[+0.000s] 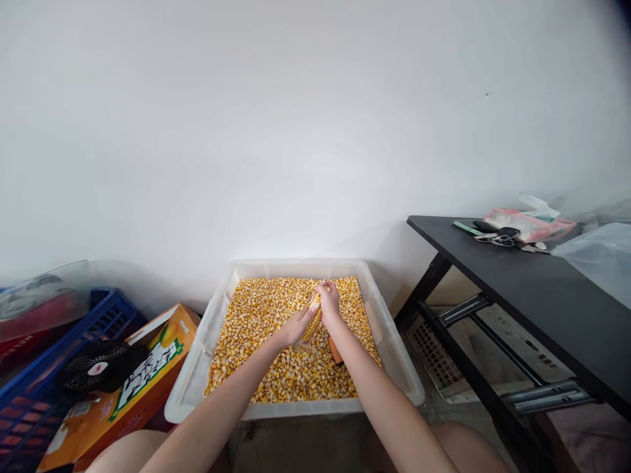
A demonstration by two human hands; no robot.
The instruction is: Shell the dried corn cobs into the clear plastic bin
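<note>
Both hands grip one cob [314,322] over the tub [207,328]: left hand [296,326] fingers wrapped low on it, right hand [329,303] fingers closed on its top. Kernels still cover the cob between the fingers; many loose kernels [276,341] already lie below them.

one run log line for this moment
left hand: grips corn cob | right hand: grips cob top | below: white tub of loose kernels

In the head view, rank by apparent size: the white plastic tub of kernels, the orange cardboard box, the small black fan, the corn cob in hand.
1. White plastic tub
2. Orange cardboard box
3. Small black fan
4. Yellow corn cob, partly hidden by both hands
</note>
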